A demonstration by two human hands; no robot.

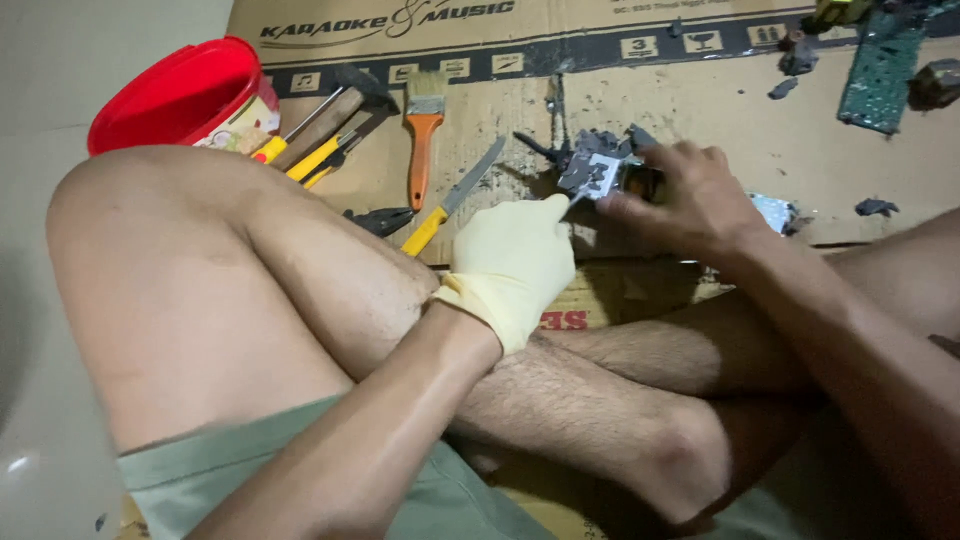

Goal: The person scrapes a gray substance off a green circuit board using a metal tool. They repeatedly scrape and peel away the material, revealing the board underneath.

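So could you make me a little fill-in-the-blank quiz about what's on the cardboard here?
1. The left hand wears a pale yellow ____.
2. The paintbrush has an ____ handle.
3. The tub beside the knee has a ____ lid.
4. The bare right hand grips a small grey ____ part.

Missing words: glove; orange; red; metal

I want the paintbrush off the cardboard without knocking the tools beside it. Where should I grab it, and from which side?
Grip the paintbrush by its orange handle, from the right. It lies straight with the bristles pointing away and the handle tapering toward the person. The right side is bare cardboard; the hammer and yellow-handled tools crowd the left.
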